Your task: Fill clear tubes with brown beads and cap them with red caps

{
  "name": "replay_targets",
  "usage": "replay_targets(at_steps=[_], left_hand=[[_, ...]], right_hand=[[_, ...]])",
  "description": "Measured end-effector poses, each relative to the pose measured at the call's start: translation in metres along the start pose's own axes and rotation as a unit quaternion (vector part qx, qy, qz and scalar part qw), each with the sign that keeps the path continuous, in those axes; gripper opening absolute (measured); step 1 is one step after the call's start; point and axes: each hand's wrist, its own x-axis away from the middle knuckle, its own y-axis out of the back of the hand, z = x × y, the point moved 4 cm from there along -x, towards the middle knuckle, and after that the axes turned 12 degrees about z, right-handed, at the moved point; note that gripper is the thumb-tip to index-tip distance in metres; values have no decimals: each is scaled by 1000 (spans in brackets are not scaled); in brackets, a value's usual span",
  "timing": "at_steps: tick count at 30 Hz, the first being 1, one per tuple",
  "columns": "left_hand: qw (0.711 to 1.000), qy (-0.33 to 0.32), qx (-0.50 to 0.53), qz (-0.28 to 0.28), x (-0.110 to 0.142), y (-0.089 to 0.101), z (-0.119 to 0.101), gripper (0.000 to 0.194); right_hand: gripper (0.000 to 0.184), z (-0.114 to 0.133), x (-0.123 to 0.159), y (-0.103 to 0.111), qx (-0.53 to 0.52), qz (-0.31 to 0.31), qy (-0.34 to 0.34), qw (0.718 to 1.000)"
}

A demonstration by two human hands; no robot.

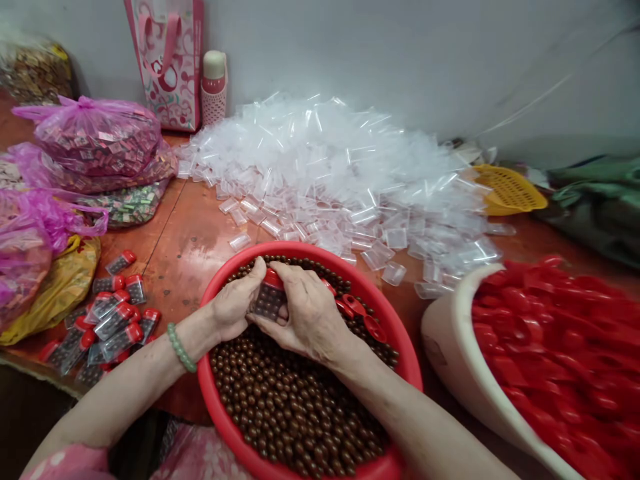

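Both hands meet above a red basin [410, 353] filled with small brown balls [295, 407]. Between them is a small clear plastic container [267, 301] with a red cap, and dark balls show through its wall. My left hand [237, 300] grips its left side, the thumb up near the cap. My right hand [313, 310] wraps round the right side, fingers over the cap and thumb underneath. Loose red caps [367, 317] lie on the balls just right of my right hand. A green bead bracelet [181, 348] circles the left wrist.
Capped, filled containers [113, 317] lie piled at left, beside pink plastic bags [100, 133] of small packets. Clear empty containers [340, 167] form a heap behind the basin. A white tub [455, 333] of red caps stands at right. A yellow basket [510, 190], gift bag [170, 67] and bottle [214, 87] are farther back.
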Motion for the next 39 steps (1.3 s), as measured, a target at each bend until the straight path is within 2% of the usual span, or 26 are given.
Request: replay_targets(at_steps=[5, 12, 15, 17, 20, 24, 26, 30, 32, 39], left_hand=[[1000, -15, -9, -24, -1, 2, 2, 57], [1000, -19, -24, -8, -3, 4, 6, 61], [999, -36, -11, -24, -3, 5, 5, 55], [998, -48, 6, -45, -4, 7, 3, 50], [997, -41, 34, -56, -4, 8, 2, 47], [996, -41, 59, -45, -4, 8, -1, 42], [995, -40, 61, -68, -4, 8, 0, 38], [977, -69, 57, -191, -2, 11, 3, 25], [967, -89, 49, -235, -1, 10, 5, 22], [965, -98, 11, -243, 2, 5, 4, 27]], right_hand=[[59, 2, -1, 2, 10, -15, 28, 999], [55, 3, 0, 2, 11, -36, 46, 998], [59, 1, -1, 0, 3, -8, 37, 999], [68, -2, -2, -2, -6, 16, 25, 1000], [82, -5, -1, -3, -28, 17, 18, 999], [75, -4, 1, -4, -2, 0, 14, 1000], [68, -2, 0, -3, 30, -1, 6, 1000], [54, 2, -2, -3, 63, 10, 25, 998], [53, 4, -1, -3, 75, 3, 41, 996], [61, 4, 4, -2, 55, -27, 65, 996]])
